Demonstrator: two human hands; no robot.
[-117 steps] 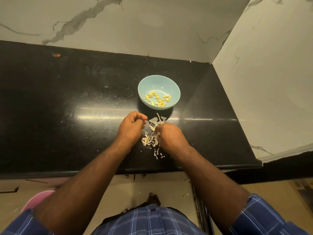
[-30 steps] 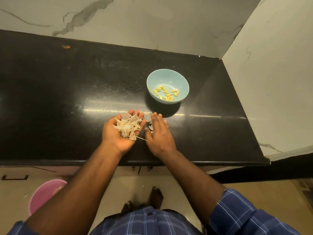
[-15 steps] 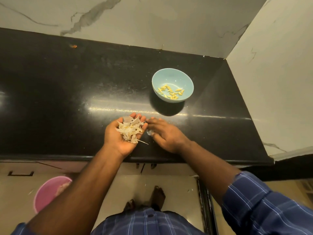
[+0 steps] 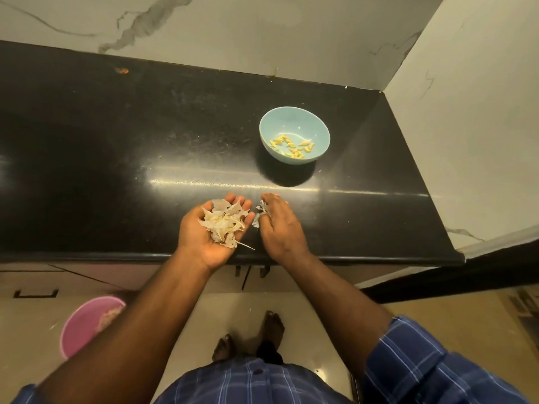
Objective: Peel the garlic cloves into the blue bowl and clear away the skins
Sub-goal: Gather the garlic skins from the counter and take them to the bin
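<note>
The blue bowl (image 4: 293,123) stands on the black counter (image 4: 116,147) with several peeled yellow garlic cloves (image 4: 291,145) in its bottom. My left hand (image 4: 210,240) lies palm up near the counter's front edge, cupping a heap of white garlic skins (image 4: 223,223). My right hand (image 4: 278,225) is just to its right, palm down on the counter, its fingers against a few remaining skin scraps (image 4: 258,214) beside the left hand.
A pink bin (image 4: 84,322) stands on the floor at the lower left, below the counter edge. Marble walls close the counter at the back and right. An orange speck (image 4: 122,70) lies at the back of the counter. My bare feet are on the floor.
Both hands worked at the skin pile earlier. The left hand has since turned palm up with the gathered skins in it. The right hand keeps sweeping leftover scraps toward it.
</note>
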